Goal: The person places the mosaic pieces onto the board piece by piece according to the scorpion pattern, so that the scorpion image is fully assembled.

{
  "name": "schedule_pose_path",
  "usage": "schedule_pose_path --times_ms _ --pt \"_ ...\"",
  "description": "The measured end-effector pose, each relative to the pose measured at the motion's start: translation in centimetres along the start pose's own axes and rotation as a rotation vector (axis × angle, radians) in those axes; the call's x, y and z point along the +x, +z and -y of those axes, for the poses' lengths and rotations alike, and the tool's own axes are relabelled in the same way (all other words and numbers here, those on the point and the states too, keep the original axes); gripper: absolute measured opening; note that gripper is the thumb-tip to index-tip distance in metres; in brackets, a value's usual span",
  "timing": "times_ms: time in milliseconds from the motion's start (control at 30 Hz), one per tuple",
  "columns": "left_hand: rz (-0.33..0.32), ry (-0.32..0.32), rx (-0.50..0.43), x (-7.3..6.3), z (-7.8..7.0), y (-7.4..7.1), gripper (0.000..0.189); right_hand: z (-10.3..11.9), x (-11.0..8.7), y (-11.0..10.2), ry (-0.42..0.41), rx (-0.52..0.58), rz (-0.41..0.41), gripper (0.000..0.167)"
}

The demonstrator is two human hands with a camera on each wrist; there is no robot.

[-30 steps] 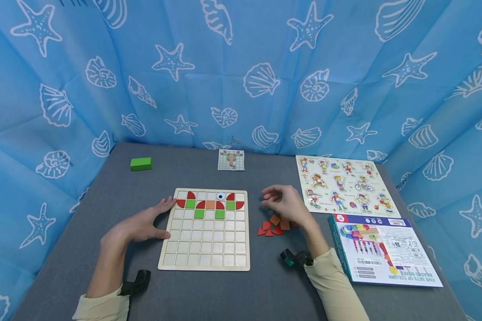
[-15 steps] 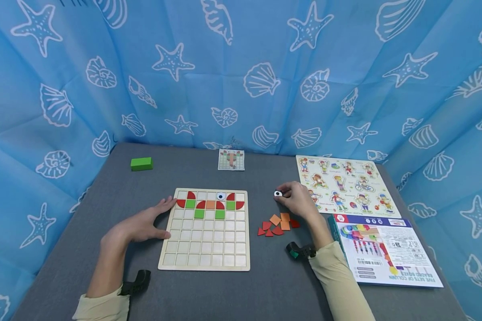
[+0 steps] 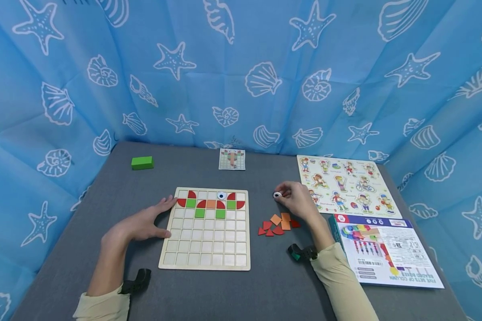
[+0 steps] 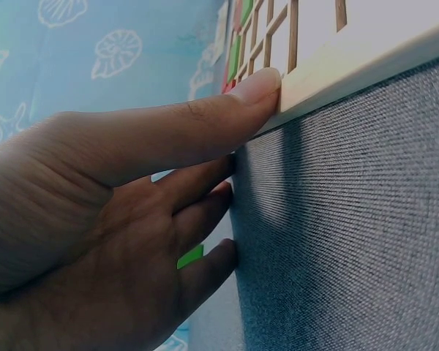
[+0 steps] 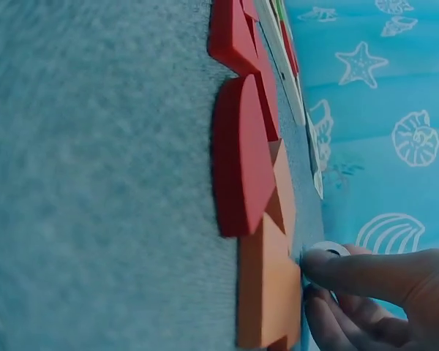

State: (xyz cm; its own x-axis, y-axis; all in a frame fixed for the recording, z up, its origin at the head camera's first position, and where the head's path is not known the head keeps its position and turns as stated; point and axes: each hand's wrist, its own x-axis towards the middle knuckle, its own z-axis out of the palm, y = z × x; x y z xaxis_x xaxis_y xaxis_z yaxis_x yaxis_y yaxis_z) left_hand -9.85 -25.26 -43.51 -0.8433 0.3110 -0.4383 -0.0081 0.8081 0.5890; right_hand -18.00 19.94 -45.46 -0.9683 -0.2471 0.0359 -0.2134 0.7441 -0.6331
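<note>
A wooden grid board (image 3: 205, 263) lies flat, with red quarter-circle pieces, green squares, an orange square and a white eye tile (image 3: 222, 195) set in its upper rows. My left hand (image 3: 144, 223) rests at the board's left edge, its thumb on the frame in the left wrist view and the other fingers spread beside it. To the right of the board, my right hand (image 3: 295, 198) pinches a second white eye tile (image 3: 277, 195) between thumb and fingers. Closer to me than that hand lie loose red pieces (image 3: 278, 230) and orange squares (image 3: 285, 225).
A small pattern card (image 3: 232, 159) sits behind the board, and a green block (image 3: 142, 162) at the back left. On the right lie a picture puzzle board (image 3: 341, 185) and a boxed set (image 3: 385, 249). A blue curtain (image 3: 209, 89) hangs behind the table.
My right hand has shifted slightly right, uncovering the orange pieces, and the eye tile has come into view between its fingers. The left hand has stayed at the board's edge.
</note>
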Motion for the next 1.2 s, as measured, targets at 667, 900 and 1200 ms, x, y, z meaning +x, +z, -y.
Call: schedule_pose_path --times_ms 667,900,1200 --pt "0.004 0.011 0.014 0.0 -0.1 -0.2 0.106 7.3 2.4 2.4 -0.168 0.208 0.184 0.013" --pt "0.004 -0.011 0.016 0.0 -0.1 -0.1 0.106 10.3 4.5 4.6 -0.281 0.146 0.286 0.014" --pt "0.002 -0.015 0.006 -0.1 -0.2 -0.1 0.106 12.9 6.9 7.6 -0.357 0.104 0.366 0.017"
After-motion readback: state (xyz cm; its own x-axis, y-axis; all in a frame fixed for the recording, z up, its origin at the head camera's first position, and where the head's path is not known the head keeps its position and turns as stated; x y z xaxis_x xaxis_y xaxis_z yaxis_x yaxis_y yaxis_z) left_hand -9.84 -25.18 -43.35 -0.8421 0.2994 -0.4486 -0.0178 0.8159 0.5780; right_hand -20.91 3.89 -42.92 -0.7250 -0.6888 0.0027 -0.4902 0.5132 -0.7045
